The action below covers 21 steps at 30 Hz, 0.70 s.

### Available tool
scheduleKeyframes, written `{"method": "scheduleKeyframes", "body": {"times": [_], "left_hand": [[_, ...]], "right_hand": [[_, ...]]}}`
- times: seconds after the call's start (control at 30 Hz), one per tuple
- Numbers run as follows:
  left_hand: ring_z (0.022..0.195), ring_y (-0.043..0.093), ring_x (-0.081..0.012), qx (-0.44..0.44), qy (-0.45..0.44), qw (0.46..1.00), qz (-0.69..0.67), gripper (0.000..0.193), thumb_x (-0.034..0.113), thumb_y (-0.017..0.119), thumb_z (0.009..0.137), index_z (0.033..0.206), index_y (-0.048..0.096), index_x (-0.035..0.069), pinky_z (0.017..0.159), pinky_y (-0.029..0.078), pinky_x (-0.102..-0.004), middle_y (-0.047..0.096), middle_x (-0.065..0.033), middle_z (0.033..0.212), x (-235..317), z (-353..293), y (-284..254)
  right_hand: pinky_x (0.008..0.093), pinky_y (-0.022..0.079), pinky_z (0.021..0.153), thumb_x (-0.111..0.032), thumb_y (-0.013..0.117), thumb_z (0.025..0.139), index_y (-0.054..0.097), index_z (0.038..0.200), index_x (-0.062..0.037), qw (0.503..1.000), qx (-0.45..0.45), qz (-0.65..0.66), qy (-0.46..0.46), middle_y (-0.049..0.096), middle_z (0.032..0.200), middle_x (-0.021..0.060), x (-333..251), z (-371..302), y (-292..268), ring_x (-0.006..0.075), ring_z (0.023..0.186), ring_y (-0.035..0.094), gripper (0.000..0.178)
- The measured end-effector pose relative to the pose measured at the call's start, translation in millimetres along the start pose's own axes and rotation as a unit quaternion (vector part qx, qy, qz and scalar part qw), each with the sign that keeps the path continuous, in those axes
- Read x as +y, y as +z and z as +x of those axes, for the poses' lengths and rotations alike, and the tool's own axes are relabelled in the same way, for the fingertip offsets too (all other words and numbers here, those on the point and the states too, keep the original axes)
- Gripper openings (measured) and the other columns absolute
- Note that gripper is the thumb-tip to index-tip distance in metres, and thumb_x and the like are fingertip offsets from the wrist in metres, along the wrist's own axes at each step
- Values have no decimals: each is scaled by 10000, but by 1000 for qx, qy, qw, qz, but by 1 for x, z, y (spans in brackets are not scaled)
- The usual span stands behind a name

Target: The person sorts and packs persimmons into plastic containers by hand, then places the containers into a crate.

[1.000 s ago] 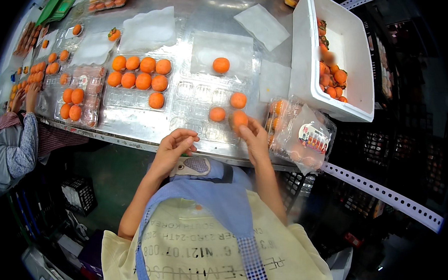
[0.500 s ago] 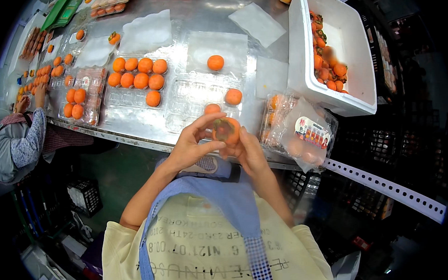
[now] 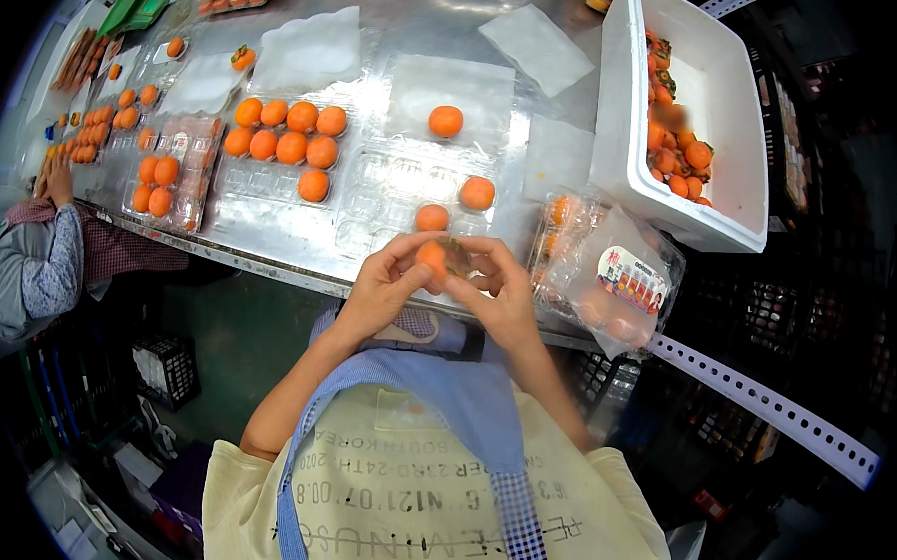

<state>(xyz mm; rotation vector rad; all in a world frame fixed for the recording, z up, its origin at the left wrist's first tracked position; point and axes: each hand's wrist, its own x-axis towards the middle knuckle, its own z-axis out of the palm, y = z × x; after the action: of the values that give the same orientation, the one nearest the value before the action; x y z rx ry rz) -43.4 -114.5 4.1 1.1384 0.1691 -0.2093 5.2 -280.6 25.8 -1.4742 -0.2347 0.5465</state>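
An orange persimmon (image 3: 433, 257) is between my two hands at the near edge of the table, its leafy top turned to the right. My left hand (image 3: 380, 289) grips it with thumb and fingers from the left. From the other side, the fingers and thumb of my right hand (image 3: 505, 300) close on it, slightly blurred. Just beyond lies a clear plastic tray (image 3: 373, 182) with moulded cups, holding a persimmon (image 3: 432, 218) near my fingertips and another persimmon (image 3: 477, 192) at its right. One more persimmon (image 3: 445, 121) rests on the tray's far half, over a white sheet (image 3: 407, 78).
A white foam box (image 3: 679, 216) with loose persimmons stands at the right. Nearer me are filled, labelled clear packs (image 3: 660, 254). Left of my tray is a part-filled clear tray (image 3: 262, 187). A co-worker (image 3: 39, 252) stands at the far left. A perforated metal bar (image 3: 763, 411) juts out at right.
The persimmon in my hands has been turned: its leafy side faced up before and now points right. My right fingers have come up around it. The whole view has shifted slightly.
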Motion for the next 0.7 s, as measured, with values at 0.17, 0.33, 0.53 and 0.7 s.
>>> {"method": "scheduleKeyframes", "body": {"times": [0.17,0.33,0.53,0.7], "left_hand": [[839,593,-126,19,-30,998,-43,385,214,497,938,1281,455,43,763,517,-273,581,-77,1054,1,2,8],[855,604,-140,9,-106,988,-112,489,333,449,948,1356,366,76,720,554,-304,572,-52,988,7,3,11],[778,592,-133,21,-105,987,-117,490,347,425,955,1359,359,77,699,555,-297,538,-35,875,2,6,10],[761,580,-136,7,-107,988,-107,503,370,414,955,1353,365,66,671,546,-293,548,-49,899,4,5,8]], "right_hand": [[259,509,661,-159,704,767,537,1118,25,998,-1,-57,-2,641,927,103,6,5,-8,168,849,626,430],[249,499,634,-190,720,752,594,1045,29,992,19,-118,-38,640,929,102,6,8,-10,154,791,619,387],[238,480,597,-125,733,723,638,994,-20,977,81,-160,-113,616,917,87,0,10,-7,138,697,585,305],[234,468,597,-55,684,762,667,849,-4,973,68,-168,-144,619,846,78,2,9,-6,135,693,585,102]]}}
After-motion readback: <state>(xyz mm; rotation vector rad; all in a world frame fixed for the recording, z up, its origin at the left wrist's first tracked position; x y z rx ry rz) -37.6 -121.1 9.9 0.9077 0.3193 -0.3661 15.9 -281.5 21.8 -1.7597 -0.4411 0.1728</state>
